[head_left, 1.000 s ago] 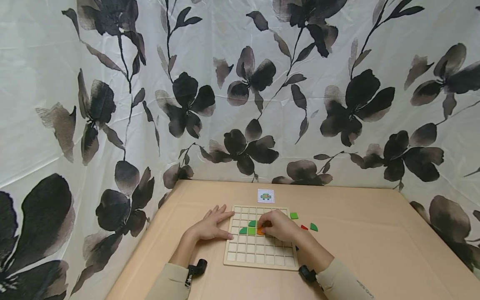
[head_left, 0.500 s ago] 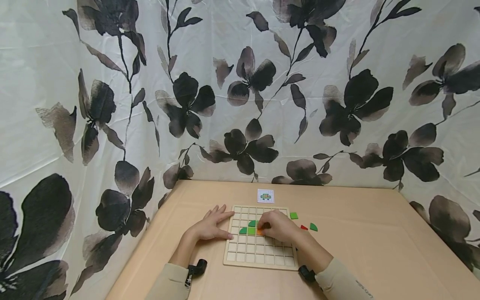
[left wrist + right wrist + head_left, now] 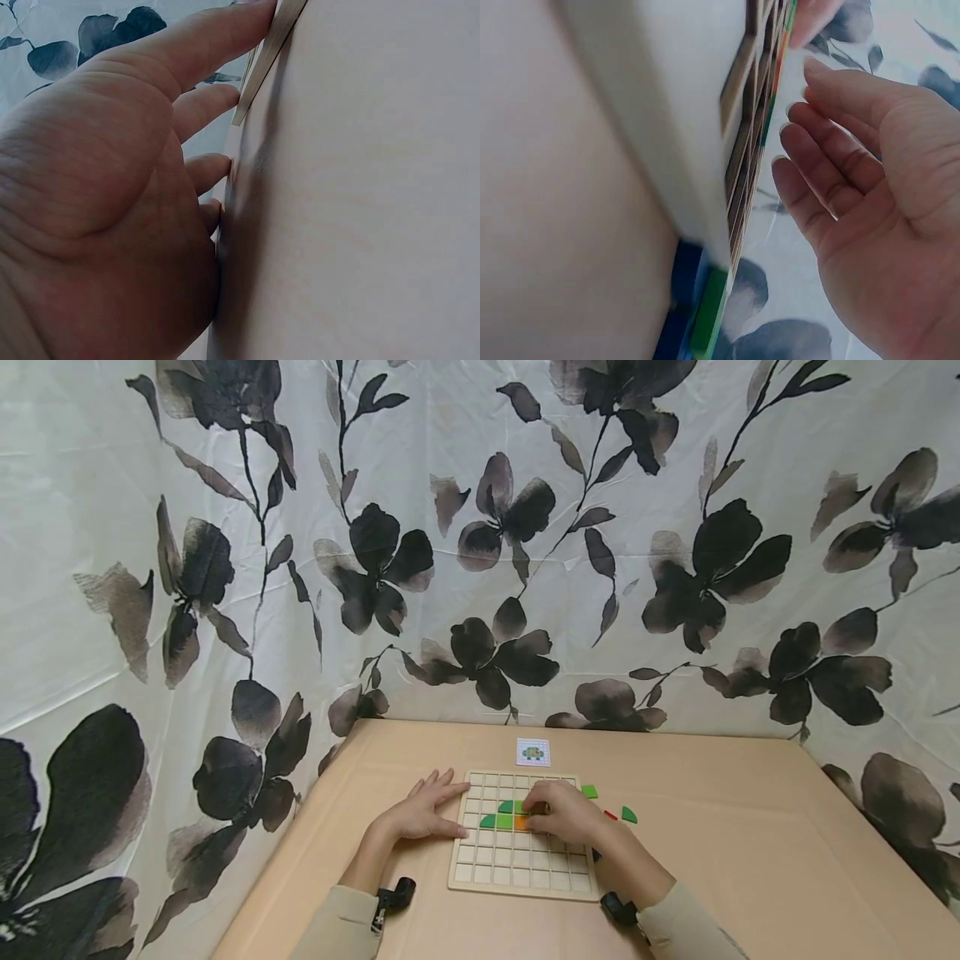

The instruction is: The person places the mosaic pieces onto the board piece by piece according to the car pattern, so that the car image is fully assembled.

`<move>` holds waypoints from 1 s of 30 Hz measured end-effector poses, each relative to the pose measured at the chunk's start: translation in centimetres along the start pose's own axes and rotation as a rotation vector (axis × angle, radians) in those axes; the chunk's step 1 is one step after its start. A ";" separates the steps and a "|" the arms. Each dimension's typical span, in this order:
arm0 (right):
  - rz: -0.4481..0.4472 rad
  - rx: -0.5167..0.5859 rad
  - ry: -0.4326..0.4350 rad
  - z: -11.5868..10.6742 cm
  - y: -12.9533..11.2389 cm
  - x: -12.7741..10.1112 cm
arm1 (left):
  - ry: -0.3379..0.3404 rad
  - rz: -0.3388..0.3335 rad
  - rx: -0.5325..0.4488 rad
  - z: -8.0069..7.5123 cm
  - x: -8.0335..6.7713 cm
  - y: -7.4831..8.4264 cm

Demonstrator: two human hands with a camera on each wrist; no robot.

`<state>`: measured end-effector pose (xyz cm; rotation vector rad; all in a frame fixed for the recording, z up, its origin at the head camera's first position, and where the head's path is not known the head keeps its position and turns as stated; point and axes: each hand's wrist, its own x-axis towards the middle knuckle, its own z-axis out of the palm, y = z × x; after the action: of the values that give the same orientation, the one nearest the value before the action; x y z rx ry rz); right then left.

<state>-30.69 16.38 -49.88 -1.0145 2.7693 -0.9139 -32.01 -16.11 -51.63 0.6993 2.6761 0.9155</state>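
A wooden grid board (image 3: 498,872) lies on the table with coloured pieces in its cells. Along its left edge, my left hand (image 3: 418,810) spreads its fingers, with the thumb and index fingertips at the frame. My right hand (image 3: 566,810) hovers close over the middle of the board, loosely bent fingers beside an orange piece (image 3: 521,823). Nothing shows between those fingers in the right wrist view. Left of the orange piece sit a light green square (image 3: 504,821) and a dark green quarter-circle (image 3: 487,821); another dark green quarter-circle (image 3: 506,807) is above. My right hand hides several cells.
A small pattern card (image 3: 533,752) lies beyond the board. To the right are a green square (image 3: 589,791), a red piece (image 3: 611,815) and a green quarter-circle (image 3: 629,814). Blue pieces (image 3: 686,270) and a green piece (image 3: 710,307) lie by the board's right edge.
My right hand has shifted slightly right and let go of the orange piece, which now lies in the grid. My left hand stays at the board's edge.
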 end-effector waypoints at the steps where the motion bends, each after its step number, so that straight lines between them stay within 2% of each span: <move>1: 0.003 0.017 0.018 -0.2 0.3 -0.2 | 0.001 0.000 -0.001 0.0 0.0 0.0; 7: 0.028 0.074 0.117 -1.8 2.1 -1.9 | 0.003 0.001 -0.005 0.0 0.0 0.0; 12: 0.134 0.099 0.175 -3.2 3.5 -3.2 | 0.001 0.000 -0.004 -0.1 -0.1 0.1; 16: 0.229 0.172 0.208 -4.1 4.4 -4.4 | -0.001 0.000 -0.007 0.0 0.0 0.1; 21: 0.283 0.220 0.222 -5.0 5.6 -5.8 | -0.005 0.001 -0.005 0.0 0.0 0.2; 27: 0.241 0.154 0.190 -5.9 7.4 -6.9 | -0.010 0.002 -0.007 0.0 0.2 0.2; 30: 0.258 0.174 0.150 -6.2 7.9 -7.4 | -0.011 0.002 -0.001 0.0 0.2 0.2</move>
<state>-30.89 28.80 -50.19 -0.5685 2.7872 -1.2056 -32.07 -15.91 -51.56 0.7050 2.6652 0.9109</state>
